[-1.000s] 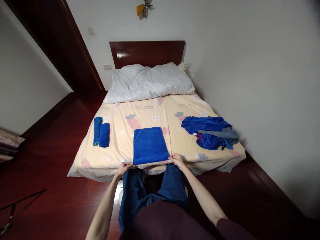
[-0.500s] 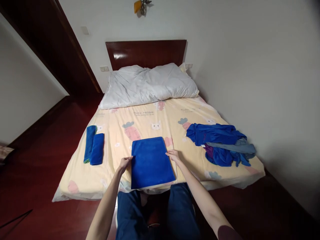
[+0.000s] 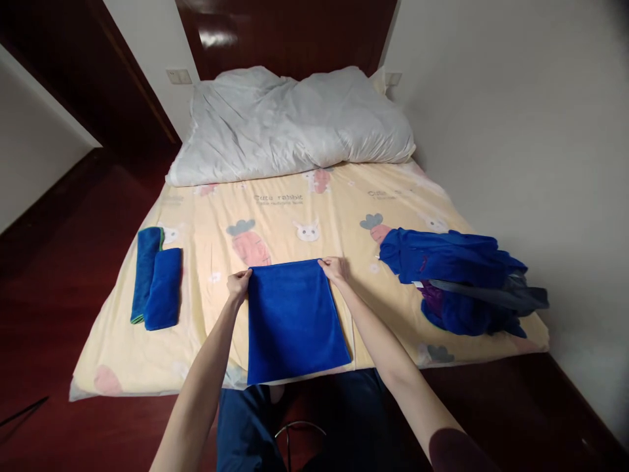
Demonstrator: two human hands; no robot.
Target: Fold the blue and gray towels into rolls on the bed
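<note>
A blue towel (image 3: 297, 321), squared into a near-rectangle, lies at the front edge of the bed right before me. Its far left corner is pinched in my left hand (image 3: 239, 284), and its far right corner in my right hand (image 3: 335, 269). The far edge between my hands looks slightly lifted. To the left, a dark blue rolled towel with green trim (image 3: 147, 275) rests against a brighter blue rolled towel (image 3: 164, 288). A crumpled heap of blue cloths (image 3: 442, 262) sits on the right, with grey and purple pieces among it.
The bed's yellow rabbit-print sheet (image 3: 206, 255) spreads under everything. A bunched white quilt (image 3: 295, 124) lies by the dark wooden headboard (image 3: 285, 33). My legs (image 3: 246, 426) are at the bed's front edge, and a wall (image 3: 531, 131) runs along the right.
My hands have moved from the towel's sides to its far corners, and that edge is now gripped and raised a little. The view has come closer and tipped down.
</note>
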